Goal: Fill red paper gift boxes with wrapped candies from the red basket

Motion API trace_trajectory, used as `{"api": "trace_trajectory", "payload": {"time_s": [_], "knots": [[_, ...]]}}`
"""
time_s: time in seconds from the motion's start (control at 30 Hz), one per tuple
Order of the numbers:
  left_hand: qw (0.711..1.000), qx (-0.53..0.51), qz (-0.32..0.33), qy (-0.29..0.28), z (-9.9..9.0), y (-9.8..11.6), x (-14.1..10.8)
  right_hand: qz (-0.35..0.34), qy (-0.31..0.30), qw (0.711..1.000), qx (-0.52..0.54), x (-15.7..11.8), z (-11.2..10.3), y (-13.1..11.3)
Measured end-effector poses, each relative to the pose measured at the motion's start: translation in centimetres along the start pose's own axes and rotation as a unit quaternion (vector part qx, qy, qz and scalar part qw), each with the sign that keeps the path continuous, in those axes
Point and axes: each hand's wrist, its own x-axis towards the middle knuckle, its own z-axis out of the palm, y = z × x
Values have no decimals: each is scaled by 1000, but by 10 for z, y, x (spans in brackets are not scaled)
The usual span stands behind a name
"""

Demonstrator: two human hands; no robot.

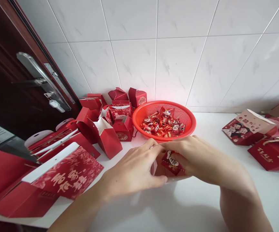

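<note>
My left hand (136, 167) grips the left side of a small, pale pink paper gift box (155, 166), its thumb stretched along the near side. Arched over the box from the right is my right hand (190, 154), with bent fingers against a red candy packet (171, 162) printed in white and gold. The packet is at the box's opening; my right fingertips are partly hidden. Just behind both hands stands a red-orange plastic basket (163, 104) that holds many wrapped candies (162, 124).
Several open red gift boxes (107, 137) and bags (69, 174) crowd the left of the white table (158, 206). A pink-and-red box (247, 125) and a rope-handled red box (272, 154) stand at right. Behind is a tiled wall (134, 64); a door (11, 83) borders the left.
</note>
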Motion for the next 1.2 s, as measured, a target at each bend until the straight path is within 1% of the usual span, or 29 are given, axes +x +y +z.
{"api": "trace_trajectory", "payload": {"time_s": [0.1,0.17,0.27,0.47,0.6,0.73,0.83,1.0,1.07,1.2], "knots": [[1000,8,-10,-24,-2,5,-3,22,-14,999,-33,-4,-4,-3],[999,18,-20,-28,-3,7,-4,26,-27,998,-45,-5,-4,-7],[999,36,-24,-25,-4,9,-5,14,-42,998,-48,-3,2,-12],[999,45,-6,-14,-3,5,-6,4,-60,997,-43,2,18,-13],[998,55,-6,-7,-3,2,-7,18,-79,996,-42,9,25,-15],[997,68,-17,-13,-2,3,-8,39,-91,995,-8,11,26,-12],[997,73,-16,-11,0,6,-7,37,-69,997,21,7,20,-9],[997,74,-9,-11,1,9,-5,40,17,999,-1,-3,7,-10],[997,70,-9,-13,1,10,-4,43,22,999,-17,-5,5,-11],[998,64,-9,-5,1,7,-1,38,4,999,-27,-3,6,-11]]}}
